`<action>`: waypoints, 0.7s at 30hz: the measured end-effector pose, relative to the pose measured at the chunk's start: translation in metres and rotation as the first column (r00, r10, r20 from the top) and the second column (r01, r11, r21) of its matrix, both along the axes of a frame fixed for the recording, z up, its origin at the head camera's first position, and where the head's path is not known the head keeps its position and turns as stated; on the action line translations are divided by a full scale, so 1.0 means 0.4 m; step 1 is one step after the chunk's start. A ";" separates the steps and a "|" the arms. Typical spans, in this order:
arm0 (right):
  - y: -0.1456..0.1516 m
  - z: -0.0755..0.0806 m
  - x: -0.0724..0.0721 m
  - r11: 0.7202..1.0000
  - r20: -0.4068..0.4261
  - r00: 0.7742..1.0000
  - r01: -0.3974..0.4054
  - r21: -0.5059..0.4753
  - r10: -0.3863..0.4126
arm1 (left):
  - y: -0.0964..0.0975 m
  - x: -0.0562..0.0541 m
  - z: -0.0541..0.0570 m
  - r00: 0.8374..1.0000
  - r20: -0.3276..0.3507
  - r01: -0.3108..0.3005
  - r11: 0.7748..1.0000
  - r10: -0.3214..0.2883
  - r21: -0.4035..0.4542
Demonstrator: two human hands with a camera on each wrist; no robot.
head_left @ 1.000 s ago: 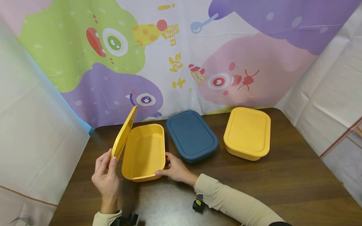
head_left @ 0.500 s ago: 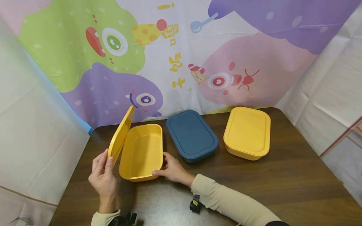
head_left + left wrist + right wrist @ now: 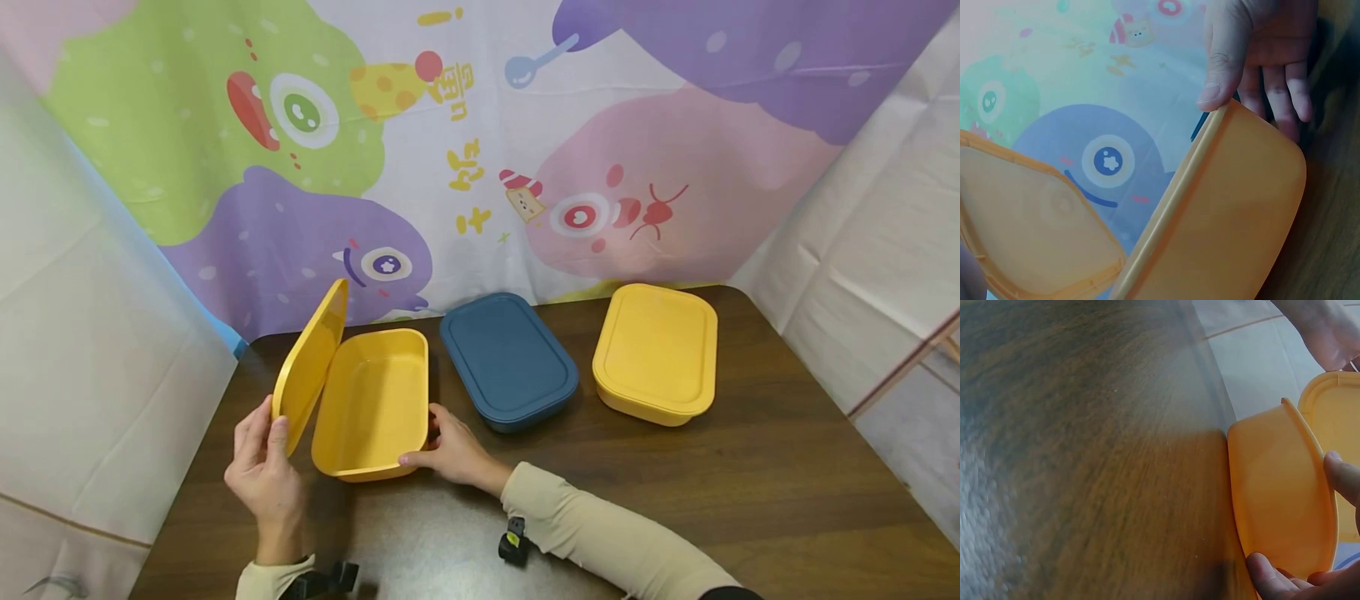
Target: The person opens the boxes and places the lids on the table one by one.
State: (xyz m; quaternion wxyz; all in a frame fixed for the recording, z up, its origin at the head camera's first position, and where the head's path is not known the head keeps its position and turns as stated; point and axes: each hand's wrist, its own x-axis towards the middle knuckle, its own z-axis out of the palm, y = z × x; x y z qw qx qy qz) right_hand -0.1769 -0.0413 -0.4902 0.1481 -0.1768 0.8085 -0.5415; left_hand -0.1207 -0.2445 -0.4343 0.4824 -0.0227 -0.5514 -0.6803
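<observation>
A yellow lunch box (image 3: pixel 371 408) stands uncovered on the left of the table, its inside bare. My right hand (image 3: pixel 459 452) grips its near right corner, the thumb on the rim and the fingers against the outer wall. In the right wrist view the box's wall (image 3: pixel 1279 487) lies between that thumb and the fingers. My left hand (image 3: pixel 266 479) pinches the near end of the yellow lid (image 3: pixel 309 367), which leans steeply up along the box's left side. The lid's ridged underside (image 3: pixel 1041 225) faces the box in the left wrist view.
A lidded blue lunch box (image 3: pixel 510 360) stands just right of the uncovered one. Farther right is a second yellow lunch box (image 3: pixel 657 352), lid on. A cartoon-printed cloth (image 3: pixel 480 167) hangs behind the brown table (image 3: pixel 675 483).
The lid has swung left and tilts farther away from the box, its underside showing more. Box and both hands have shifted slightly left. The other two boxes stay put.
</observation>
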 end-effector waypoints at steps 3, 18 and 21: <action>-0.001 -0.002 0.001 1.000 0.006 1.000 0.001 -0.002 -0.001 | -0.002 -0.002 -0.001 1.000 -0.014 -0.004 1.000 0.004 0.024; -0.007 -0.008 -0.006 1.000 -0.010 1.000 0.014 0.013 -0.014 | -0.006 -0.017 0.002 0.997 -0.082 0.011 0.991 0.000 0.131; -0.009 -0.006 -0.006 1.000 -0.009 1.000 0.011 0.016 -0.011 | -0.009 -0.020 0.001 0.997 -0.080 -0.005 0.989 0.017 0.149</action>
